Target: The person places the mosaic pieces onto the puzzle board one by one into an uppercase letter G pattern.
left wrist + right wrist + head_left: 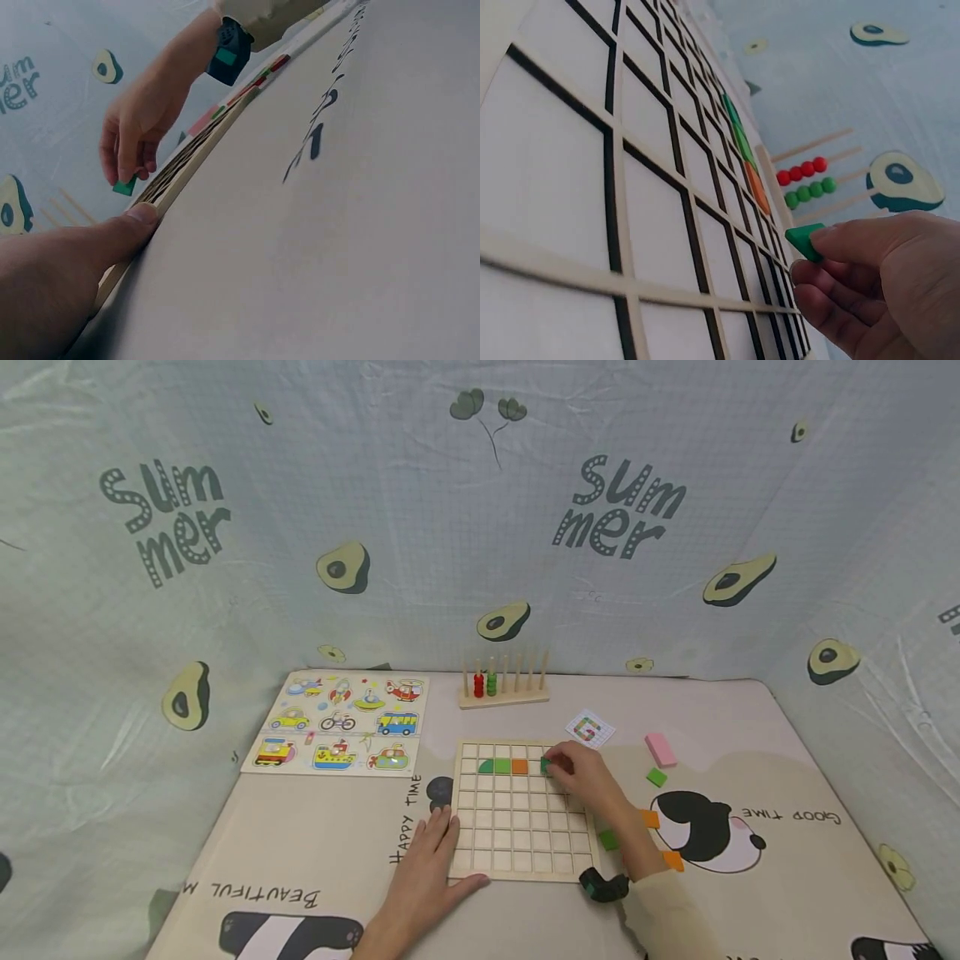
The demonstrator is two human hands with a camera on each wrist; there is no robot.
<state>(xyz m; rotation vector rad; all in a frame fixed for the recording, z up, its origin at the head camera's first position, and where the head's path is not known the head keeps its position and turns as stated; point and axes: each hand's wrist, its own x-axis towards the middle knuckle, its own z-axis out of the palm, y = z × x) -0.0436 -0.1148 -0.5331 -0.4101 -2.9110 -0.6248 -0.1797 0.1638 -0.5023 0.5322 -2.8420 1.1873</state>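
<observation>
My right hand [588, 777] pinches a small dark green tile [804, 241] between thumb and fingers, over the upper right part of a wooden grid board [522, 876]. In the second row of the board lie a rounded dark green tile [486, 767], a light green tile [502, 766] and an orange tile [520, 767], side by side. My left hand [429, 870] rests at the board's lower left edge with fingers straight. In the left wrist view its thumb [141, 214] lies on the board's rim.
Behind the board stand a peg rack [504, 700] with red and green beads and a vehicle puzzle [337, 724]. A pattern card [590, 728], pink block [661, 750] and green tile [657, 777] lie right. Orange tiles [672, 861] and another green tile [608, 840] lie by my right forearm.
</observation>
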